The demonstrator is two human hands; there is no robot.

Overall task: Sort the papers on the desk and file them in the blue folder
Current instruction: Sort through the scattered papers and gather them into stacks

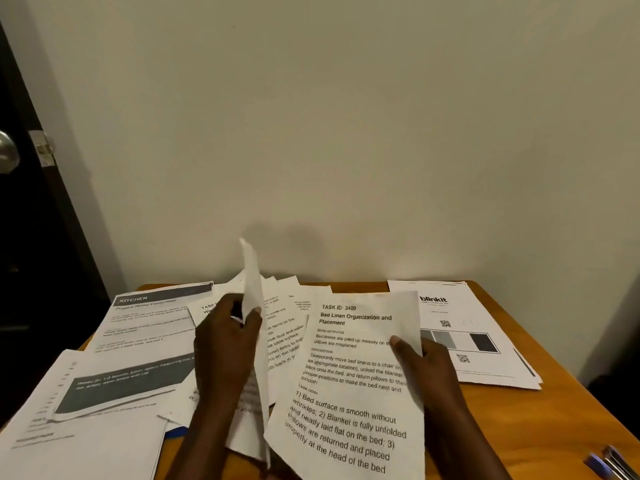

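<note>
My left hand [227, 348] pinches a white sheet [254, 299] that stands up on edge over the middle of the desk. My right hand [424, 358] holds the right edge of a printed page headed "Bed Linen Organization and Placement" [349, 382], thumb on top. More task sheets [284, 327] lie fanned out between the two hands. A small blue corner, probably the blue folder [176, 432], peeks from under the papers near the front; the rest of it is hidden.
A "KITCHEN" sheet [152, 317] and other pages [86, 410] cover the left of the wooden desk [519, 427]. A "blinkit" stack [460, 327] lies at the back right. Pens [609, 462] sit at the front right corner. A dark door [27, 237] stands left.
</note>
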